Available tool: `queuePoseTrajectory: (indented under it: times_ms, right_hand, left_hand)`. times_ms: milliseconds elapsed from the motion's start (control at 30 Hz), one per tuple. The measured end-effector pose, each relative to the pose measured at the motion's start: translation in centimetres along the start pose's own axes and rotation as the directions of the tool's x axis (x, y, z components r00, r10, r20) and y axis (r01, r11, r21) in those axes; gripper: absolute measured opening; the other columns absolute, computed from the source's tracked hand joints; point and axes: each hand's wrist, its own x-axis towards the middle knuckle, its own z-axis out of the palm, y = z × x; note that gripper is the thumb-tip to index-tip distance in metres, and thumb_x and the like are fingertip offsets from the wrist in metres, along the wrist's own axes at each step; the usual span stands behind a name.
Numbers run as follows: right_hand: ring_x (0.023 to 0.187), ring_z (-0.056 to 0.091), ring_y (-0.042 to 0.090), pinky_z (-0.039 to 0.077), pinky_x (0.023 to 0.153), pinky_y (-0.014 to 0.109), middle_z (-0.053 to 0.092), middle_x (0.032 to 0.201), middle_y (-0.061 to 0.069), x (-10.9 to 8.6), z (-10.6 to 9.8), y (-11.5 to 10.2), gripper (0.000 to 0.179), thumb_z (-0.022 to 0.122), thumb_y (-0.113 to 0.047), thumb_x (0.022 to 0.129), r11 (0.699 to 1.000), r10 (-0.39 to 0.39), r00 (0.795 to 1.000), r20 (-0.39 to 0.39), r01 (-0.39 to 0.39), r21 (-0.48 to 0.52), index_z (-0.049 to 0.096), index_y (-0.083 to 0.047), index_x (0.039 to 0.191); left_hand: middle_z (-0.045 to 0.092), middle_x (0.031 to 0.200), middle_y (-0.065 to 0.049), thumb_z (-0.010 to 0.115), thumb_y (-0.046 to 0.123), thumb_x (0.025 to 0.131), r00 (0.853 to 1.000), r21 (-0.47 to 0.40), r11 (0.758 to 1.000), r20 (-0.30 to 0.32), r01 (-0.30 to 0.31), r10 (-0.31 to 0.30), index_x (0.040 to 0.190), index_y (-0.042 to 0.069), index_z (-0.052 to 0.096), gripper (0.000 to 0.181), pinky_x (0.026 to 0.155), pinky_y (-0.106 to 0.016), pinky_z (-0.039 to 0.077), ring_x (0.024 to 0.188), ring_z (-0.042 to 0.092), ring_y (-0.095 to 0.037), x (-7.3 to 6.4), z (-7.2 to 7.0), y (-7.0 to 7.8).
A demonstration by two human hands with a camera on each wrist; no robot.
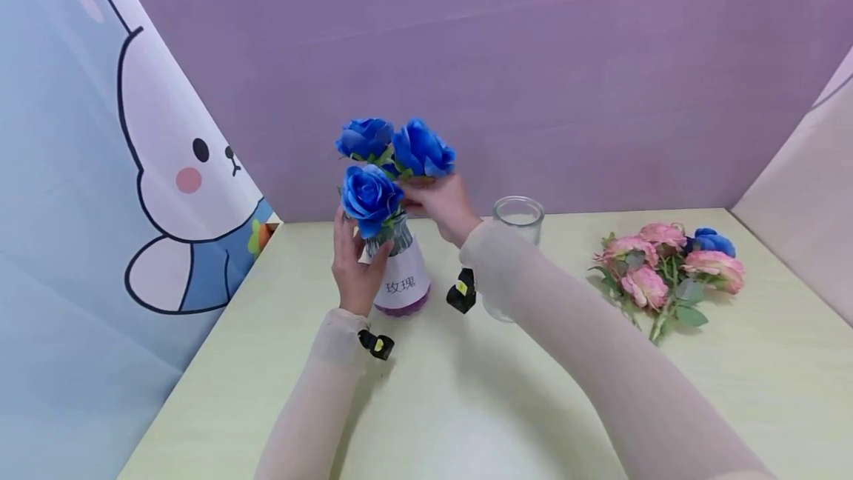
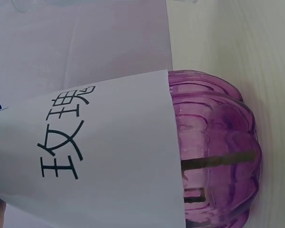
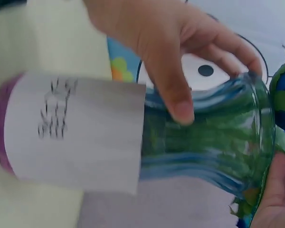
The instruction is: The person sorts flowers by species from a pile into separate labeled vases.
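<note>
A glass vase [image 1: 400,232], bluish at the neck and purple at the base, stands upright on the table with a white paper label [image 2: 109,152] bearing black characters around it. My left hand [image 1: 356,272] holds the vase's neck, its thumb on the glass in the right wrist view. Blue roses with green leaves rise from the mouth: one front rose [image 1: 369,195], one at back left [image 1: 364,138] and one at right [image 1: 424,148]. Just under the right rose's bloom, my right hand [image 1: 448,206] pinches it; its stem is mostly hidden. Dark stem ends show through the purple base [image 2: 218,142].
Right of the vase stands a clear glass jar [image 1: 518,212], partly behind my right sleeve. Farther right lie pink flowers [image 1: 645,286] and a blue rose [image 1: 711,241] on the table [image 1: 426,421]. A purple backdrop [image 1: 506,72] rises behind, a cartoon cloth [image 1: 67,243] at left.
</note>
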Motion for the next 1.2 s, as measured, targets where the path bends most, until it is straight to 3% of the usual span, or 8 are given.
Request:
queuePoseTrajectory:
  times_ms: [200,300,433,500,667,833,1067,1200]
  right_hand:
    - [0.075,0.065,0.016,0.058,0.071,0.029,0.066,0.089,0.005,-0.3,0.1,0.2,0.032,0.065,-0.018,0.092,0.982,0.052,0.998,-0.022,-0.047,0.185,0.062,0.001,0.116]
    - [0.081,0.065,0.017,0.058,0.073,0.028,0.065,0.091,0.006,-0.4,0.0,0.3,0.030,0.064,-0.019,0.093,0.975,0.066,0.997,-0.039,-0.056,0.213,0.062,0.001,0.115]
    - [0.085,0.065,0.020,0.058,0.078,0.032,0.067,0.097,0.009,-0.5,-0.1,0.4,0.028,0.065,-0.017,0.093,0.992,0.055,0.996,-0.064,-0.047,0.118,0.063,0.002,0.114]
    - [0.078,0.064,0.019,0.058,0.077,0.032,0.067,0.093,0.010,-0.5,0.0,0.4,0.028,0.066,-0.017,0.091,0.999,0.042,0.996,-0.076,-0.040,0.031,0.064,0.002,0.112]
    - [0.057,0.049,0.013,0.050,0.060,0.024,0.062,0.075,0.004,-0.8,0.2,0.4,0.028,0.070,-0.021,0.089,0.992,0.013,0.994,-0.110,-0.026,-0.125,0.068,0.001,0.106]
    - [0.053,0.049,0.013,0.046,0.051,0.019,0.059,0.067,0.002,-0.9,-0.1,0.7,0.023,0.068,-0.015,0.089,0.994,0.002,0.998,-0.068,-0.009,-0.105,0.067,0.004,0.102]
    - [0.064,0.062,0.018,0.058,0.066,0.027,0.064,0.077,0.007,-1.6,-1.2,1.2,0.026,0.066,-0.012,0.091,0.995,0.031,0.999,0.015,-0.030,-0.091,0.066,0.005,0.111]
    - [0.079,0.065,0.033,0.059,0.071,0.029,0.066,0.087,0.012,-2.2,-1.9,1.7,0.031,0.065,-0.011,0.091,0.988,0.072,0.997,0.038,-0.066,-0.141,0.064,0.002,0.119]
  left_hand:
    - [0.027,0.151,-0.022,0.072,-0.003,0.082,0.998,0.007,0.998,0.008,0.056,-0.056,0.134,0.003,0.043,0.059,0.096,-0.048,0.046,0.125,0.048,-0.040,0.0,0.0,0.1]
    - [0.026,0.152,-0.021,0.071,-0.002,0.083,0.997,0.006,0.997,0.017,0.073,-0.073,0.135,0.004,0.043,0.060,0.097,-0.048,0.045,0.127,0.047,-0.039,-0.1,0.0,0.2]
    - [0.025,0.153,-0.020,0.071,-0.001,0.083,0.996,-0.003,0.996,0.018,0.084,-0.084,0.134,0.004,0.043,0.058,0.097,-0.047,0.045,0.126,0.047,-0.039,-0.2,0.2,0.2]
    - [0.025,0.153,-0.019,0.072,0.000,0.083,0.996,-0.001,0.996,0.016,0.092,-0.092,0.133,0.004,0.044,0.057,0.097,-0.047,0.045,0.125,0.048,-0.040,-0.2,0.2,0.2]
    - [0.024,0.154,-0.017,0.071,0.002,0.085,0.995,0.018,0.995,0.016,0.101,-0.102,0.132,0.005,0.044,0.055,0.097,-0.046,0.046,0.125,0.049,-0.039,-0.3,0.1,0.3]
    - [0.024,0.154,-0.017,0.071,0.001,0.084,0.995,0.009,0.995,0.012,0.100,-0.100,0.134,0.003,0.044,0.057,0.097,-0.046,0.046,0.125,0.048,-0.039,0.0,-0.2,0.3]
    - [0.024,0.153,-0.018,0.071,0.000,0.084,0.994,-0.004,0.994,0.017,0.108,-0.108,0.136,0.003,0.042,0.060,0.099,-0.047,0.044,0.128,0.046,-0.037,0.3,-0.2,0.3]
    - [0.024,0.154,-0.017,0.071,0.001,0.084,0.994,0.012,0.994,0.027,0.109,-0.109,0.136,0.004,0.042,0.059,0.099,-0.047,0.045,0.128,0.046,-0.037,0.1,-0.2,0.4]
